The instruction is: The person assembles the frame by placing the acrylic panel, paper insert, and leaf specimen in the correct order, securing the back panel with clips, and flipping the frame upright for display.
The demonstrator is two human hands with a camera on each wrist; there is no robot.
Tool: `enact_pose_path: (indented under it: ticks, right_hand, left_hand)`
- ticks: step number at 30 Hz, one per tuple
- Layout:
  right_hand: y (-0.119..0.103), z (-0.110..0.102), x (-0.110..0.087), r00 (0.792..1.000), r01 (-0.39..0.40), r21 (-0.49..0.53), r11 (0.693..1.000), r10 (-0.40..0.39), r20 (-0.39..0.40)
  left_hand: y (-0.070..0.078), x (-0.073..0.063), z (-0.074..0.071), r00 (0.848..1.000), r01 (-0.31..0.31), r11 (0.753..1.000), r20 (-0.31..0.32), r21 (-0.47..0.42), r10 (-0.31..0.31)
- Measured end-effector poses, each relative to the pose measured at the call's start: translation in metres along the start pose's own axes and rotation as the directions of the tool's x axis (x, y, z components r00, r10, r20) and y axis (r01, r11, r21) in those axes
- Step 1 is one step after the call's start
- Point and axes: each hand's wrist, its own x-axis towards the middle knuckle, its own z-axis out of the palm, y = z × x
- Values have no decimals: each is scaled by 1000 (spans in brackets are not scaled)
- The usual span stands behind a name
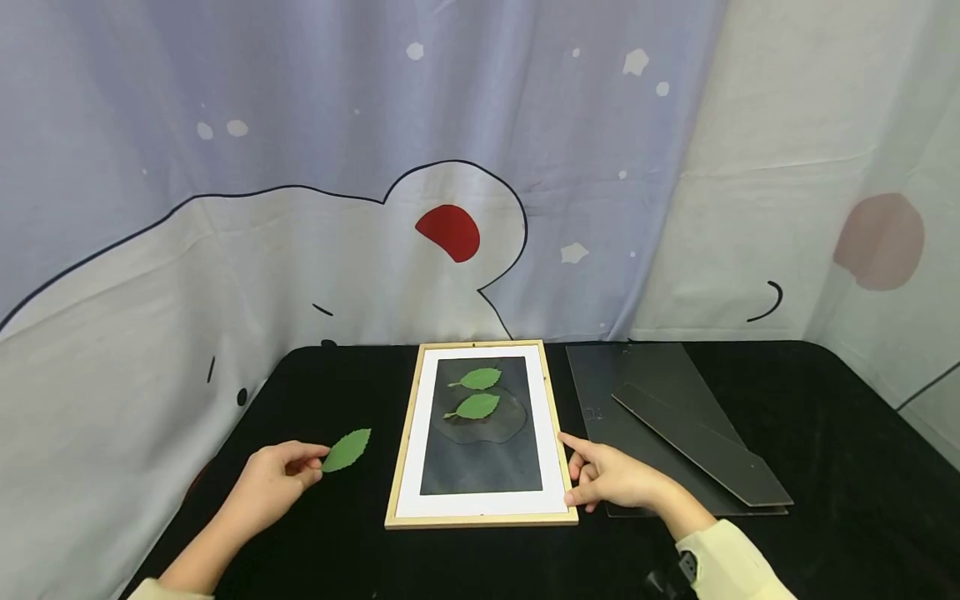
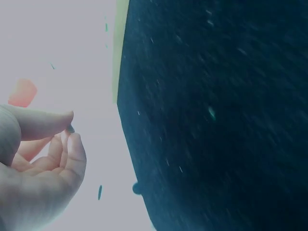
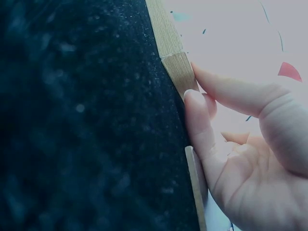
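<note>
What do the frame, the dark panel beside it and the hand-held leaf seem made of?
Frame: likely pale wood, matte; the right wrist view shows grain.
Dark panel: perhaps fibreboard or stiff card, smooth, faint sheen; thin with straight edges.
Leaf: thin, matte green, toothed edge; plant tissue or imitation fabric, I cannot tell.

Head: peers down-forward from counter's six o'clock | left wrist: close, left hand at eight | right wrist: close, shares frame with head

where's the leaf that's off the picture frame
In the head view, the loose green leaf is left of centre, pinched in the left hand's fingertips, just left of the wooden picture frame.
</note>
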Motion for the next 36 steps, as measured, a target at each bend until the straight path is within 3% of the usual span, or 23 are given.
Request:
enact_pose_path:
  ticks: [5,25,36]
  right_hand:
    - [-1,0,0,1000,-4,0,1000,4,-2]
    - [-3,1,0,1000,-15,-1,1000,15,-5]
    - [-4,2,0,1000,-10,-8,1000,10,-5]
  left_hand:
    - [10,11,14,997,-74,997,-33,-12,74]
    - [49,49,70,991,-133,987,3,-87,134]
    - [62,67,93,982,-186,982,35,-29,187]
